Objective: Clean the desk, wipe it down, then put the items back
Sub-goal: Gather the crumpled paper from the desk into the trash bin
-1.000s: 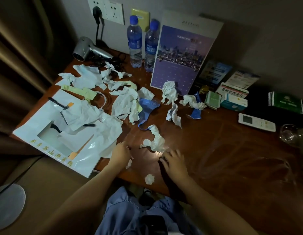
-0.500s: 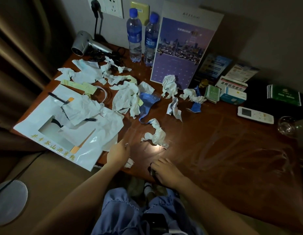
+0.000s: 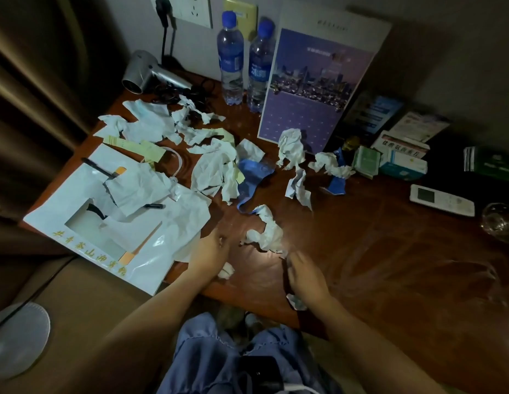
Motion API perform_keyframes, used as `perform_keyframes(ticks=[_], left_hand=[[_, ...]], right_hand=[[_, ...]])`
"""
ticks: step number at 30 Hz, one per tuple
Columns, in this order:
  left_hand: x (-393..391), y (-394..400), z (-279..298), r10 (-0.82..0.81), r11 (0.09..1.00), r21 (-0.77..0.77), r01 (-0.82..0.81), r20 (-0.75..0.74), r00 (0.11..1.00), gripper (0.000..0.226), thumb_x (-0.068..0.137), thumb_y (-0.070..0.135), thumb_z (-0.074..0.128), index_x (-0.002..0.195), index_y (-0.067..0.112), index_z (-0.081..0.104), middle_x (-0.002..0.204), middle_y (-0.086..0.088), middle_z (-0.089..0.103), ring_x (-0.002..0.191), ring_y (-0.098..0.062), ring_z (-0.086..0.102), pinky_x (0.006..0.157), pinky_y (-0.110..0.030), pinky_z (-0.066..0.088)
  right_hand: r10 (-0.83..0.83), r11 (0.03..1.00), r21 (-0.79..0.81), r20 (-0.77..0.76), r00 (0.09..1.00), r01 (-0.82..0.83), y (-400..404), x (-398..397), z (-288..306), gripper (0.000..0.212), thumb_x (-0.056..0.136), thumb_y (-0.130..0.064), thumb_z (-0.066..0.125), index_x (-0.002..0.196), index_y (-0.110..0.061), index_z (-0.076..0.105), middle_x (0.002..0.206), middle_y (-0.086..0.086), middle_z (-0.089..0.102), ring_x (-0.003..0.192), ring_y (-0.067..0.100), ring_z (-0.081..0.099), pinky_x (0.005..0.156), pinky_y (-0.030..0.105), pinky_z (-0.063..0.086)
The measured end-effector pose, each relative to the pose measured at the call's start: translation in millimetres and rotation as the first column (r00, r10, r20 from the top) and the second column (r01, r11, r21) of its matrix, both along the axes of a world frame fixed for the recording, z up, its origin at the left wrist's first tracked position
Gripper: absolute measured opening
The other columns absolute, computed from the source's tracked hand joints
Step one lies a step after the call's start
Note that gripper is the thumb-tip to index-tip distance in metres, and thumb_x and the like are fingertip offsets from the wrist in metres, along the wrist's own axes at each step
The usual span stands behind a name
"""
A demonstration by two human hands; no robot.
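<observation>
I see left hand (image 3: 209,253) just left of crumpled tissue (image 3: 266,231), grip unclear; small wad (image 3: 226,270) beside it. Right hand (image 3: 305,275) just below tissue on desk (image 3: 389,251), grasping paper scrap (image 3: 296,301).

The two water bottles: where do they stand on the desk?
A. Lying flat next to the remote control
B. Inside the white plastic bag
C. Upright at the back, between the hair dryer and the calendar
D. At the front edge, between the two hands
C: the two water bottles stand upright near the wall, with the hair dryer on their left and the calendar on their right.
</observation>
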State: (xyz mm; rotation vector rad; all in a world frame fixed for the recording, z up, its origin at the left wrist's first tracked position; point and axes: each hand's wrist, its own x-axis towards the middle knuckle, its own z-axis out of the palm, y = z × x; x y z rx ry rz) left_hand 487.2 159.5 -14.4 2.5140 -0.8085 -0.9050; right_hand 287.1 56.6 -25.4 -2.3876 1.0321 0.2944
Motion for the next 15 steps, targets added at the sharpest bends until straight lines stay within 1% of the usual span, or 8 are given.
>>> perform_keyframes(ticks=[2, 3, 4, 6, 7, 9, 12, 15], left_hand=[[-2, -10, 0, -0.002, 1.0, -0.02, 0.001, -0.041, 0.999, 0.043, 0.096, 0.039, 0.045, 0.13, 0.013, 0.043, 0.117, -0.009, 0.062, 0.102, -0.026, 0.062, 0.082, -0.031, 0.047], [-3, -15, -1, -0.014, 1.0, -0.026, 0.013, -0.062, 0.998, 0.051, 0.094, 0.044, 0.048, 0.133, 0.014, 0.038, 0.117, -0.01, 0.062, 0.102, -0.027, 0.062, 0.084, -0.035, 0.049], [-5, -21, -2, -0.035, 0.999, -0.032, 0.032, -0.084, 0.996, 0.058, 0.091, 0.048, 0.05, 0.136, 0.015, 0.035, 0.115, -0.009, 0.063, 0.1, -0.028, 0.063, 0.085, -0.037, 0.05], [-12, -32, -3, -0.118, 0.993, -0.041, 0.114, -0.11, 0.987, 0.059, 0.089, 0.048, 0.055, 0.135, 0.019, 0.034, 0.108, -0.008, 0.065, 0.095, -0.027, 0.063, 0.083, -0.038, 0.051], [-16, -37, -4, -0.166, 0.986, -0.049, 0.161, -0.115, 0.979, 0.057, 0.087, 0.045, 0.058, 0.134, 0.023, 0.036, 0.107, -0.008, 0.066, 0.095, -0.028, 0.063, 0.083, -0.037, 0.051], [-23, -46, -5, -0.244, 0.969, -0.077, 0.235, -0.122, 0.962, 0.058, 0.084, 0.041, 0.064, 0.135, 0.029, 0.039, 0.112, -0.007, 0.065, 0.1, -0.029, 0.062, 0.085, -0.035, 0.049], [-32, -54, -9, -0.306, 0.952, -0.068, 0.3, -0.128, 0.943, 0.063, 0.083, 0.042, 0.066, 0.138, 0.03, 0.04, 0.115, -0.007, 0.065, 0.102, -0.028, 0.061, 0.085, -0.035, 0.049], [-35, -58, -8, -0.32, 0.947, -0.016, 0.321, -0.124, 0.939, 0.057, 0.083, 0.042, 0.066, 0.134, 0.025, 0.047, 0.11, -0.01, 0.066, 0.099, -0.028, 0.062, 0.082, -0.034, 0.05]], right_hand=[[-0.183, 0.983, -0.016, 0.066, 0.981, 0.184, -14, -5, 6, 0.015, 0.096, -0.01, 0.042, 0.102, -0.006, 0.056, 0.099, 0.013, 0.06, 0.087, 0.027, 0.057, 0.066, 0.026, 0.031], [-0.212, 0.977, -0.009, 0.089, 0.973, 0.214, -20, -8, 10, 0.013, 0.095, -0.01, 0.043, 0.099, -0.007, 0.055, 0.093, 0.014, 0.061, 0.083, 0.029, 0.058, 0.064, 0.027, 0.031], [-0.189, 0.982, 0.009, 0.08, 0.979, 0.189, -23, -12, 13, 0.011, 0.095, -0.012, 0.043, 0.098, -0.007, 0.053, 0.09, 0.014, 0.06, 0.08, 0.031, 0.058, 0.063, 0.029, 0.033], [-0.039, 0.997, 0.071, -0.005, 0.999, 0.039, -23, -19, 17, 0.016, 0.096, -0.026, 0.045, 0.104, -0.012, 0.048, 0.091, 0.011, 0.06, 0.076, 0.025, 0.055, 0.064, 0.032, 0.04], [0.057, 0.993, 0.111, -0.06, 0.997, -0.051, -20, -22, 17, 0.026, 0.096, -0.036, 0.046, 0.109, -0.014, 0.044, 0.095, 0.008, 0.06, 0.076, 0.022, 0.053, 0.065, 0.033, 0.042], [0.229, 0.965, 0.165, -0.162, 0.96, -0.202, -13, -30, 14, 0.044, 0.091, -0.052, 0.049, 0.117, -0.017, 0.039, 0.107, 0.007, 0.057, 0.083, 0.024, 0.055, 0.066, 0.033, 0.041], [0.352, 0.929, 0.192, -0.2, 0.914, -0.316, -8, -41, 6, 0.052, 0.091, -0.049, 0.052, 0.125, -0.013, 0.037, 0.125, 0.01, 0.046, 0.096, 0.031, 0.055, 0.068, 0.033, 0.037], [0.368, 0.925, 0.153, -0.136, 0.92, -0.348, -10, -44, 9, 0.045, 0.096, -0.039, 0.047, 0.128, -0.009, 0.039, 0.129, 0.012, 0.04, 0.093, 0.031, 0.054, 0.068, 0.032, 0.036]])
